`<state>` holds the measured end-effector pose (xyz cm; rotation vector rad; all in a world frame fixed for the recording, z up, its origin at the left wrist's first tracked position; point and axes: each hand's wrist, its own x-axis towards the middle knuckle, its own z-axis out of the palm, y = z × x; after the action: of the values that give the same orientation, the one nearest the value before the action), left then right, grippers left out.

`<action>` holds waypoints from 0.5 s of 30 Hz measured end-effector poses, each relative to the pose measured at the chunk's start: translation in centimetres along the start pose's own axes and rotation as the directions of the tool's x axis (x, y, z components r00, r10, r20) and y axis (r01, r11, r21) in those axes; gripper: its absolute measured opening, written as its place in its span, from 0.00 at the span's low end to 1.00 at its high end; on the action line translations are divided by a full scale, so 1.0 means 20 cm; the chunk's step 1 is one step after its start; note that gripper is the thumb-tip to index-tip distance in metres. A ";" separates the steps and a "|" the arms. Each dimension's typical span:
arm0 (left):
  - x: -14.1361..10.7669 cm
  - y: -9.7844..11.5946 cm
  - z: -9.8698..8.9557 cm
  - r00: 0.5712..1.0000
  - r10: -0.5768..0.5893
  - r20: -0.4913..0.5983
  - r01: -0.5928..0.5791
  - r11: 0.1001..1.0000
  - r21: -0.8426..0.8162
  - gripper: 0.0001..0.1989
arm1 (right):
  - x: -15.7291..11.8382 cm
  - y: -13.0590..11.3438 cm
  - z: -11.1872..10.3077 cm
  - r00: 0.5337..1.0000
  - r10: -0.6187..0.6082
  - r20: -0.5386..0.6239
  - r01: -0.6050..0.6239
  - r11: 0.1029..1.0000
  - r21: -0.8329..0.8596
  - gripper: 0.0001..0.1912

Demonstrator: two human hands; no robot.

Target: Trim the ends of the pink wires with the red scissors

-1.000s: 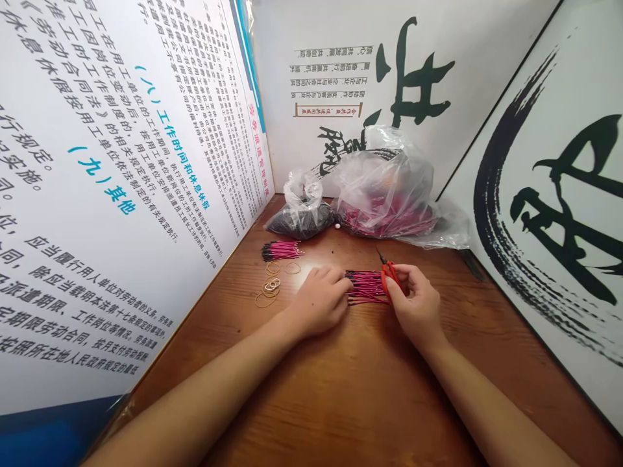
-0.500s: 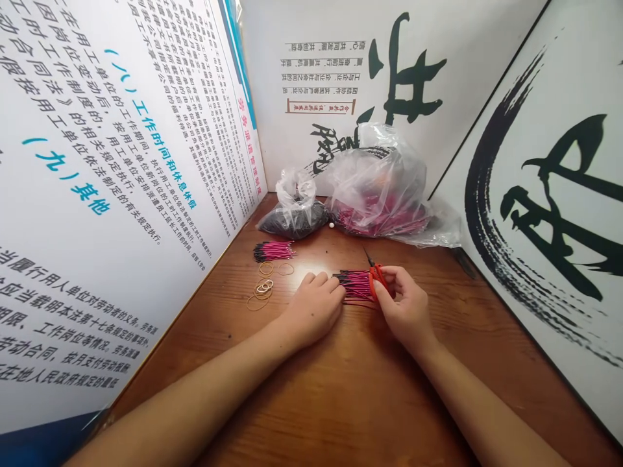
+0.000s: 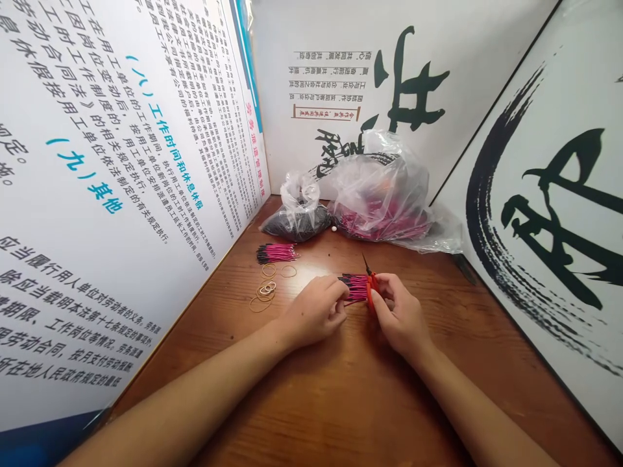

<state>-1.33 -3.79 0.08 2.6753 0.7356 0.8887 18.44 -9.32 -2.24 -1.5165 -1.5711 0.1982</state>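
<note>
A row of short magenta wires with black ends (image 3: 355,287) lies on the table between my hands. My left hand (image 3: 318,308) is at the black ends, its fingers curled in a pinch; whatever they hold is hidden. Around the orange handles of a pair of small scissors (image 3: 370,285) my right hand (image 3: 402,314) is closed. The scissors' dark pointed tip sticks up and away from me, beside the right end of the wires. Another bunch of magenta and black wires (image 3: 277,253) rests farther back on the left.
Several rubber bands (image 3: 263,290) lie left of my left hand. At the back stand a clear bag of black pieces (image 3: 296,219) and a larger clear bag of magenta wires (image 3: 384,214). Printed panels (image 3: 311,84) wall in the wooden table (image 3: 311,402) on three sides.
My left hand's fingers have gone from lying over the black ends to a curled pinch at the near side. The scissors stay in my right hand. The view has shifted slightly.
</note>
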 end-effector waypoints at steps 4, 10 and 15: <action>-0.01 -0.01 0.02 0.978 -0.051 -0.204 0.001 0.971 -0.239 0.08 | -0.04 -0.07 0.00 0.996 -0.075 0.047 0.072 0.995 0.073 0.15; 0.01 0.03 0.03 0.899 -0.409 -0.158 0.224 0.738 -0.636 0.04 | -0.07 -0.14 0.03 0.986 -0.134 0.099 0.119 0.982 0.148 0.13; 0.03 0.07 0.04 0.849 -0.525 0.051 0.258 0.328 -0.909 0.07 | -0.07 -0.14 0.05 0.984 -0.142 0.104 0.123 0.977 0.171 0.12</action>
<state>-0.02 -4.69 0.24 1.3258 0.6428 1.0706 15.53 -10.71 -1.59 -1.2870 -1.6981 0.3368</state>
